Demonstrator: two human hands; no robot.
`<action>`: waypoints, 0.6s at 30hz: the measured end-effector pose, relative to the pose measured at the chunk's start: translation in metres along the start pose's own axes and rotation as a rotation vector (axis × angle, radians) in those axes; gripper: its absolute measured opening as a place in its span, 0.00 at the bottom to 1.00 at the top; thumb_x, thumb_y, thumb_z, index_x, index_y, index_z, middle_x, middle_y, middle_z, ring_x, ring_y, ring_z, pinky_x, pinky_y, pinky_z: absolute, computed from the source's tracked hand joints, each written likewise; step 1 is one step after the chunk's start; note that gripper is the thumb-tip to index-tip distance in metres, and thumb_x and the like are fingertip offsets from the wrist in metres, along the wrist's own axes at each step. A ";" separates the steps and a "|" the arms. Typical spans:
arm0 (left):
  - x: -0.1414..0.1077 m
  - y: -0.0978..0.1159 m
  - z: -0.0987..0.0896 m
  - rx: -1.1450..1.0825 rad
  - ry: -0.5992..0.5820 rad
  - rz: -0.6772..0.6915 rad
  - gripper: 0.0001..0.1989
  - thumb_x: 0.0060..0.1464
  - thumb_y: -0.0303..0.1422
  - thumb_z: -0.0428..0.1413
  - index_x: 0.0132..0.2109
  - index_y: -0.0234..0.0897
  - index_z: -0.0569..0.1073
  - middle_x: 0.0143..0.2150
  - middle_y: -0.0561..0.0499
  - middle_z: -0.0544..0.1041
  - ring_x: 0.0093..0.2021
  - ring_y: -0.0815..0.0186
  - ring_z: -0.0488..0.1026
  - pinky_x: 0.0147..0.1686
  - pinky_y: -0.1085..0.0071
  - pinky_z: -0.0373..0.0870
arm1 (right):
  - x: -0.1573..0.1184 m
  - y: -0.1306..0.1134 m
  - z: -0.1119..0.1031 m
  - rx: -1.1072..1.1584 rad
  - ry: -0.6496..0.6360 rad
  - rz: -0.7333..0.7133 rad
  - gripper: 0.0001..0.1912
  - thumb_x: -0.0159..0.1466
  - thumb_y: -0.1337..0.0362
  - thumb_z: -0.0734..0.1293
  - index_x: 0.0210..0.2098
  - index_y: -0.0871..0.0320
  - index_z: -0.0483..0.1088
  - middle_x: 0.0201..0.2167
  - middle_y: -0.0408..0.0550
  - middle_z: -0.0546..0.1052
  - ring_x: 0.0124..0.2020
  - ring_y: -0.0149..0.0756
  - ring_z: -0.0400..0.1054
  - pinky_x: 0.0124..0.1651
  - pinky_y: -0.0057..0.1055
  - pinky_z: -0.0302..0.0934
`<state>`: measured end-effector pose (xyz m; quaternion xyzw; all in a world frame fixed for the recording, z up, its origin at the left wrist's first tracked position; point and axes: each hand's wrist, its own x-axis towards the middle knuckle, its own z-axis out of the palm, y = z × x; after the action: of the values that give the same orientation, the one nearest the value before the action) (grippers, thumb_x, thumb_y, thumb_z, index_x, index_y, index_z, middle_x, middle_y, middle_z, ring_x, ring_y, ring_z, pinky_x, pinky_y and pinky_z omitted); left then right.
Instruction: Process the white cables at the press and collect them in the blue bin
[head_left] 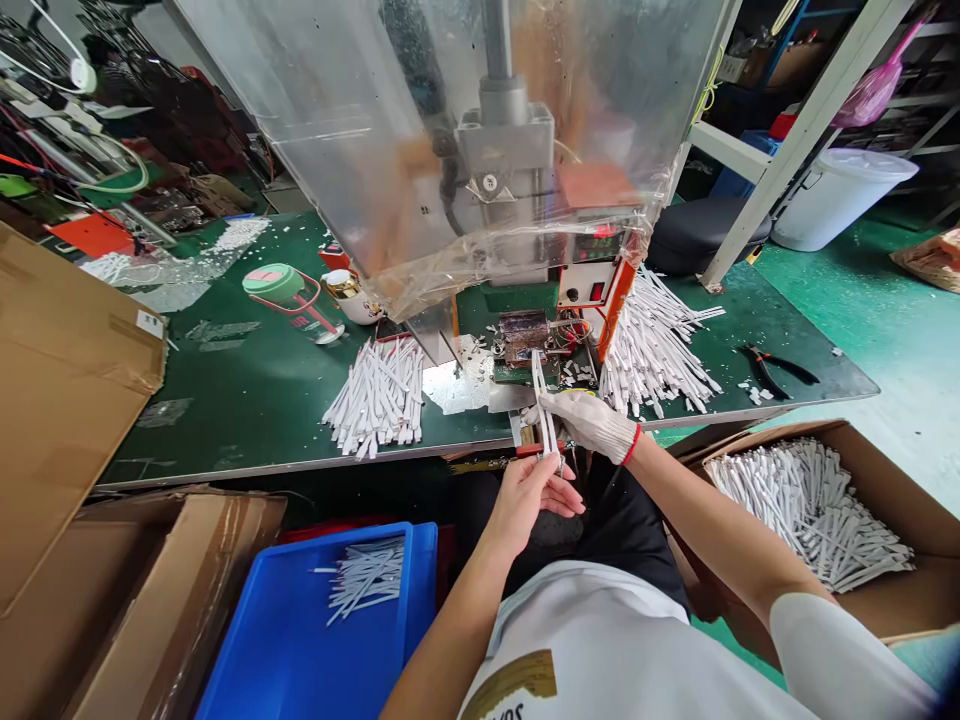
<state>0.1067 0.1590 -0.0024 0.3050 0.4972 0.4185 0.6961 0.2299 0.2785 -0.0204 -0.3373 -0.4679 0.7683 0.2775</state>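
My bare left hand (531, 497) pinches the near end of a pair of long white plastic strips (548, 425). The white-gloved right hand (596, 425), with a red cuff edge, closes round the same strips farther up. Their far ends reach a small metal fixture (525, 340) under the press head (504, 145). Whether the tips sit inside the fixture or only touch it, I cannot tell. One pile of white strips (377, 395) lies on the bench left of the fixture. Another pile of strips (656, 345) lies to the right, beside an orange-edged control box (592, 290).
A clear plastic shield (337, 150) hangs before the press. Pliers (772, 370) lie on the green bench (247, 400) at right. A blue bin (277, 610) and a carton of strips (817, 510) flank my lap. A green-lidded bottle (292, 300) and a mug (352, 297) stand left.
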 end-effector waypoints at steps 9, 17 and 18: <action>0.000 -0.003 0.005 0.024 0.044 0.014 0.26 0.52 0.54 0.57 0.35 0.30 0.75 0.23 0.45 0.79 0.23 0.61 0.79 0.24 0.71 0.73 | 0.002 0.008 -0.002 0.063 0.040 0.029 0.22 0.55 0.49 0.75 0.31 0.66 0.77 0.25 0.50 0.76 0.19 0.28 0.65 0.19 0.22 0.56; 0.003 -0.005 0.008 -0.041 0.057 0.011 0.25 0.52 0.52 0.58 0.36 0.29 0.76 0.23 0.46 0.79 0.23 0.61 0.79 0.24 0.72 0.73 | 0.006 0.001 0.005 0.190 0.147 0.077 0.18 0.51 0.55 0.77 0.30 0.64 0.76 0.29 0.52 0.79 0.24 0.32 0.70 0.24 0.25 0.64; 0.003 -0.005 0.008 -0.044 0.058 0.009 0.25 0.52 0.52 0.58 0.36 0.29 0.76 0.23 0.45 0.79 0.23 0.61 0.79 0.24 0.72 0.73 | 0.007 0.001 0.005 0.191 0.150 0.080 0.17 0.51 0.55 0.77 0.30 0.64 0.76 0.29 0.52 0.79 0.24 0.32 0.71 0.25 0.25 0.64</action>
<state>0.1162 0.1594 -0.0054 0.2797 0.5064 0.4410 0.6862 0.2217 0.2809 -0.0213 -0.3840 -0.3568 0.7925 0.3117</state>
